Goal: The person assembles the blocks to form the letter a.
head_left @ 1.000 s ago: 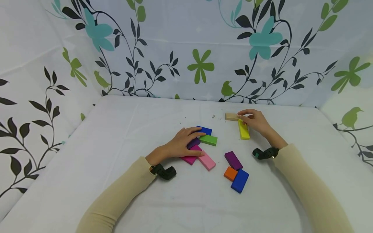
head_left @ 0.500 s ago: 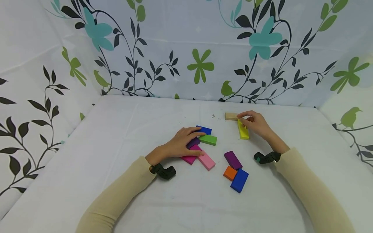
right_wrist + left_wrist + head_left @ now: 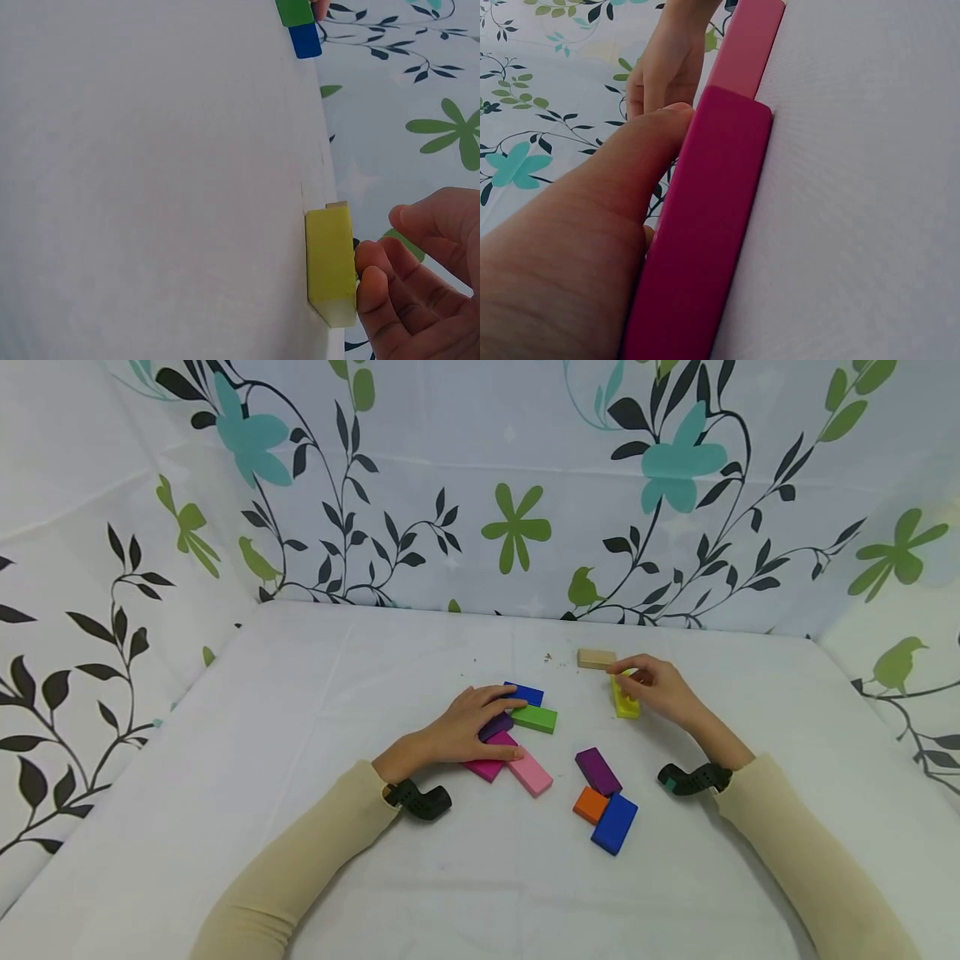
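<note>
Fingers spread, my left hand (image 3: 461,728) rests over a row of blocks: blue (image 3: 527,694), green (image 3: 535,719), dark purple (image 3: 495,727), magenta (image 3: 483,770) and pink (image 3: 531,773). In the left wrist view the thumb touches the side of the magenta block (image 3: 705,225), which meets the pink block (image 3: 746,49) end to end. My right hand (image 3: 662,693) hovers loosely bent at a yellow block (image 3: 627,707), partly covering it. The right wrist view shows thumb and fingers apart, with fingertips beside the yellow block (image 3: 330,259), not gripping it. A plain wooden block (image 3: 595,658) lies just beyond.
Nearer me lie a purple block (image 3: 597,770), an orange block (image 3: 591,806) and another blue block (image 3: 615,824), touching one another. A white cloth covers the table (image 3: 375,877). Patterned fabric (image 3: 450,460) hangs behind and at the sides.
My right hand has drawn slightly back toward me from where the wooden and yellow blocks meet, and now covers more of the yellow one. The left hand stays in place.
</note>
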Demonstrator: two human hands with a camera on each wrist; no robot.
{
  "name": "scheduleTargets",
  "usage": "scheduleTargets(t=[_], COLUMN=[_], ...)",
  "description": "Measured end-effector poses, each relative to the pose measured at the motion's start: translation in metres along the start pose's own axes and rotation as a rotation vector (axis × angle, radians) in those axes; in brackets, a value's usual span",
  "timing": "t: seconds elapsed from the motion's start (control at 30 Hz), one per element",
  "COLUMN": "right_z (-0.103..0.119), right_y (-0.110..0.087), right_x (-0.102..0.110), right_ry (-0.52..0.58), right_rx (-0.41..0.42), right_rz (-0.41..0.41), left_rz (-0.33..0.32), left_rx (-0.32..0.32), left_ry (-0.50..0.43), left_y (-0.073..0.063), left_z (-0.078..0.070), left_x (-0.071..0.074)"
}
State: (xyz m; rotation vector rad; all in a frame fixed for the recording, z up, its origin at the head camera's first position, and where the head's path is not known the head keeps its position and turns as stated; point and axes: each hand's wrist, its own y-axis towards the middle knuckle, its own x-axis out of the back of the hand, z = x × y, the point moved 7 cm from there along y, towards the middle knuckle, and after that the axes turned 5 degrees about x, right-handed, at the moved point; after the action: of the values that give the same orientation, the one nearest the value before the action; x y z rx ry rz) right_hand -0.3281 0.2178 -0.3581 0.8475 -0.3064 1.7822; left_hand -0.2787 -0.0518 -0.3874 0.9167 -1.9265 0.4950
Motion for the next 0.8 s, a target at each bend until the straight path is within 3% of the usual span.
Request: scheduleTargets(t=[0.43, 0.8], right_z=[0.007, 0.016], right_y=[-0.011, -0.009], right_x=[-0.008, -0.017], right_ry=[0.093, 0.180], right_rx=[0.196, 0.259], right_rz=[0.026, 0.080], left_rz=[0.020, 0.018], left_rx=[0.013, 0.029], left_ry=[-0.019, -0.010], left_y=[0.000, -0.002], left_z=[-0.003, 0.000], left_x=[-0.004, -0.001])
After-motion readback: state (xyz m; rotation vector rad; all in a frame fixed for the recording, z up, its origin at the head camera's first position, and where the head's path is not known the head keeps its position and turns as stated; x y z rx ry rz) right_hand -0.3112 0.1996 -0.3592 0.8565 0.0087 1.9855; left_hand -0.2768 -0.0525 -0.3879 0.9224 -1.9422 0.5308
